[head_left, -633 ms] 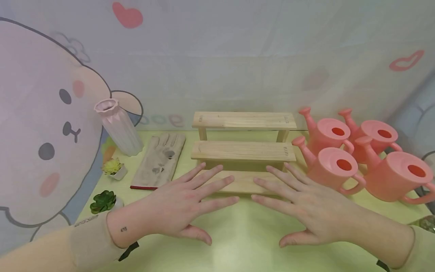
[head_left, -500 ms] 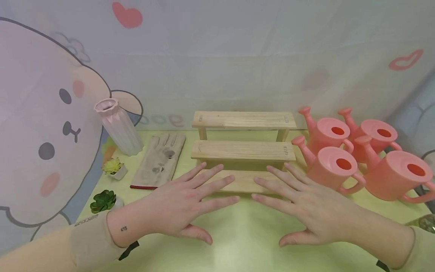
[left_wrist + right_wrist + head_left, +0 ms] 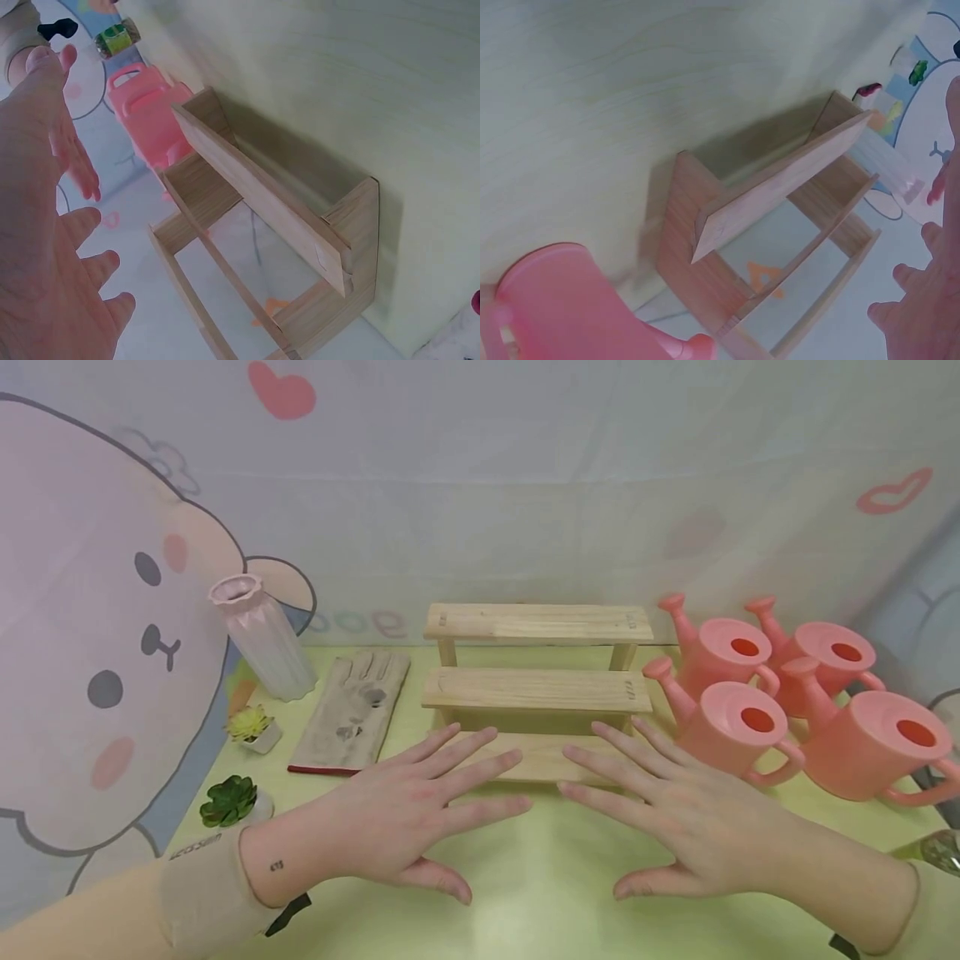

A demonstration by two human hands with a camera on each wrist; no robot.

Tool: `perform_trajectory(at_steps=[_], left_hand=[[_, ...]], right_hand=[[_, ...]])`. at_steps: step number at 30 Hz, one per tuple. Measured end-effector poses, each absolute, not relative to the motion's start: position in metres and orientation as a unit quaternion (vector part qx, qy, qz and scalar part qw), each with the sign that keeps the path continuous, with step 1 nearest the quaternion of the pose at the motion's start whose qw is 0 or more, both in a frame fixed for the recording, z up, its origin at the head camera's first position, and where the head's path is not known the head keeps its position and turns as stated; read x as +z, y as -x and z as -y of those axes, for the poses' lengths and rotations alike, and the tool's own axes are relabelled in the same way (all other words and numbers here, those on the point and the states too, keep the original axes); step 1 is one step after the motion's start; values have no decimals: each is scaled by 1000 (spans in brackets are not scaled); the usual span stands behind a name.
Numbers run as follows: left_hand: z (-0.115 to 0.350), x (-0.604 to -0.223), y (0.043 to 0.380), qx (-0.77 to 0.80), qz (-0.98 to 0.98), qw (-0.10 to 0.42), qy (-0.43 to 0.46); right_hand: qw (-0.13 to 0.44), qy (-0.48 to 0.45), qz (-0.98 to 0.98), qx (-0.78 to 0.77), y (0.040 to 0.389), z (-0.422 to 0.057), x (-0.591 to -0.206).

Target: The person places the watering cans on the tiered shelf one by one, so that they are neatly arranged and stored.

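Where hands (image 3: 397, 818) (image 3: 697, 827) spread, bottom shelf (image 3: 542, 758), partly hidden

Runs coral pink over the four watering cans (image 3: 716, 739), orange-red inside their openings (image 3: 757, 720), and pale tan with fine grain lines along the three-tier wooden shelf (image 3: 536, 687). Fades from pink to white down the ribbed vase (image 3: 272, 643), goes beige with dark grey patches and a red hem (image 3: 324, 770) on the glove (image 3: 348, 710), yellow-green and dark green on the succulents (image 3: 228, 802), white on their pots (image 3: 262, 810). Spreads light lime over the tabletop (image 3: 540, 893) and pale grey over the backdrop (image 3: 487, 485), printed with pinkish-red hearts (image 3: 283, 392) and a dark-outlined cartoon bear (image 3: 75, 568).
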State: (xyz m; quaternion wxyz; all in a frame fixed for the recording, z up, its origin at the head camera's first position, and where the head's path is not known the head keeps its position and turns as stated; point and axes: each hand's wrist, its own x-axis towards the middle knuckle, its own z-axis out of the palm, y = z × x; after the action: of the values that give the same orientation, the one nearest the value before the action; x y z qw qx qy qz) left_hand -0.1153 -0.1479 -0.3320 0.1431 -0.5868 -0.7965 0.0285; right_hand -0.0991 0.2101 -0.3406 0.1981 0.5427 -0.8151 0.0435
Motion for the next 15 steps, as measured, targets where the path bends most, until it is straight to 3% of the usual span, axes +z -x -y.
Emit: perform_trajectory(at_steps=[15], left_hand=[[146, -334, 117, 27, 800, 137, 583]], right_hand=[[193, -529, 825, 42, 102, -208, -339]])
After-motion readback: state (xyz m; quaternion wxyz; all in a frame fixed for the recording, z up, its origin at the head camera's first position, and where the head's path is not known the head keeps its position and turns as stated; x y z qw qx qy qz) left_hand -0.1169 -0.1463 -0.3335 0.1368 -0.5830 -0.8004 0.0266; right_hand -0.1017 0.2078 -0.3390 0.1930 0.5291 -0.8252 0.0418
